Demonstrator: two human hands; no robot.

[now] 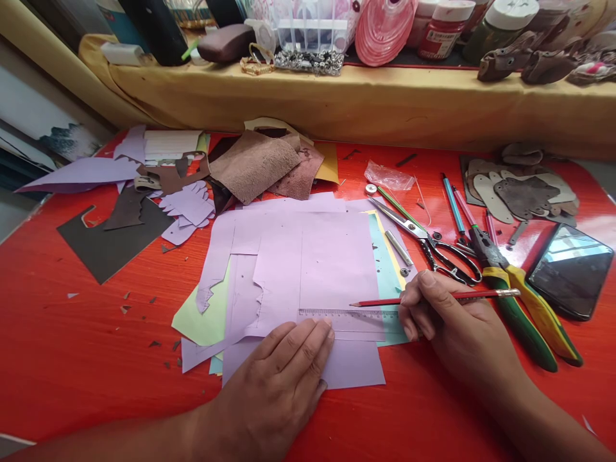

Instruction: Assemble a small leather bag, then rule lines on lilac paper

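A red pencil point(385, 301) is pinched in my right hand point(447, 314), its tip just over a purple paper sheet point(337, 256) and its eraser end pointing right. My left hand point(283, 372) lies flat with fingers stretched, pressing the sheet and the left part of a clear ruler point(359, 315). Thin pencil lines run along the sheet, one vertical above the ruler's left end. Beneath it stick out light green paper point(199, 321), blue paper point(385, 256) and more purple paper point(353, 367). The sheet's left side has jagged cut-outs.
Scissors point(423, 240), pliers point(524, 295), a phone point(570, 269) and leather pieces point(527, 192) lie to the right. Brown leather scraps point(255, 163), purple cut-outs point(190, 208) and a dark sheet point(103, 250) are at the left and back. A cloth-covered ledge point(337, 96) holds jars point(445, 29).
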